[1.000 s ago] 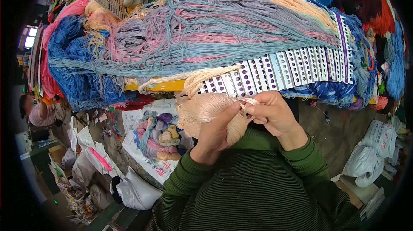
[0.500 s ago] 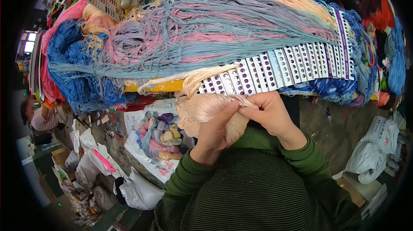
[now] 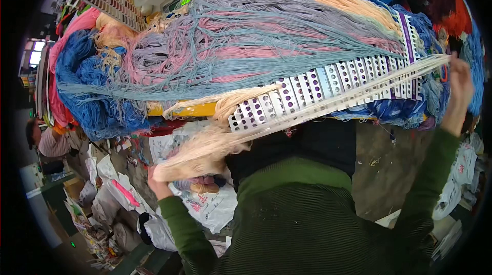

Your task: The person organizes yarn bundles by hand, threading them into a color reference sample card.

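Note:
A pale cream skein of thread (image 3: 287,121) is stretched slantwise in front of me, from lower left to upper right. My left hand (image 3: 158,187) is closed round its bunched, looser end, with the fingers partly hidden by thread. Out at the far right, my right hand (image 3: 461,86) grips the other end, its fingertips blurred. Behind the taut strands lies a row of white cards with punched holes (image 3: 312,90). Blue-grey, pink and lilac threads (image 3: 241,55) run from these cards across the table. A separate cream bundle (image 3: 225,103) is looped at the left-hand cards.
Blue yarn (image 3: 77,70) hangs over the table's left end. A colour sample chart (image 3: 110,1) stands at the back left. Below, a white sack (image 3: 205,208) lies on the floor, and plastic bags (image 3: 458,177) are at right. Another person (image 3: 51,144) is at the far left.
My hands have moved far apart, left hand down and left, right hand up and right. The cream skein, bunched between them before, is now drawn out long.

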{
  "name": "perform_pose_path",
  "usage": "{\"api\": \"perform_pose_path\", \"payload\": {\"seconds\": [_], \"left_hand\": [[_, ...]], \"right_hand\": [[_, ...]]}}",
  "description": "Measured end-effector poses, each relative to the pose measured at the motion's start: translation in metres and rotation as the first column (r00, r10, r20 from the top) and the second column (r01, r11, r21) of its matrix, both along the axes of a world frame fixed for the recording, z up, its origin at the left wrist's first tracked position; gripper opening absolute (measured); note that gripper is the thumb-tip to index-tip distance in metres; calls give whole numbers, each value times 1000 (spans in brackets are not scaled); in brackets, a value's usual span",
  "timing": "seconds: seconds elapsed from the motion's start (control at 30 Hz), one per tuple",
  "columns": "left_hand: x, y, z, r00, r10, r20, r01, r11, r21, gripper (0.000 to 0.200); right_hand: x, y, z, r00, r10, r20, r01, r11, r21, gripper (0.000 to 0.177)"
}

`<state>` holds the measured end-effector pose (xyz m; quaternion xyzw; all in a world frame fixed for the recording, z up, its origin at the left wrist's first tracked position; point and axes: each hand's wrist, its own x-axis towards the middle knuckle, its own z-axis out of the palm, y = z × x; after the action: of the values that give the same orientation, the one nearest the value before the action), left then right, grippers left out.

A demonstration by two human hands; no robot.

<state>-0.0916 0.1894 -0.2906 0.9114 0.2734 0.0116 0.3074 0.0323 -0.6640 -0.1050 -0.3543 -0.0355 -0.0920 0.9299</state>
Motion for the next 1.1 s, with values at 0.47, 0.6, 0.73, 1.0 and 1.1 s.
{"api": "perform_pose_path", "payload": {"seconds": [0.47,0.6,0.73,1.0,1.1], "left_hand": [[150,-364,103,822,-466,328,446,168,-879,13],[158,-375,101,859,-493,-138,99,424,-900,18],[151,-373,96,910,-398,-115,33,347,-937,16],[158,-382,80,923,-353,-150,-106,141,-984,8],[160,-375,90,924,-373,-92,-21,190,-982,8]], "right_hand": [[33,324,-96,994,-52,-101,-84,263,-961,8],[26,325,-106,984,-33,177,179,55,-982,15],[19,329,-100,979,18,202,202,-16,-979,22],[20,326,-95,991,109,73,65,67,-996,28],[21,324,-93,999,46,-16,-26,215,-976,30]]}}
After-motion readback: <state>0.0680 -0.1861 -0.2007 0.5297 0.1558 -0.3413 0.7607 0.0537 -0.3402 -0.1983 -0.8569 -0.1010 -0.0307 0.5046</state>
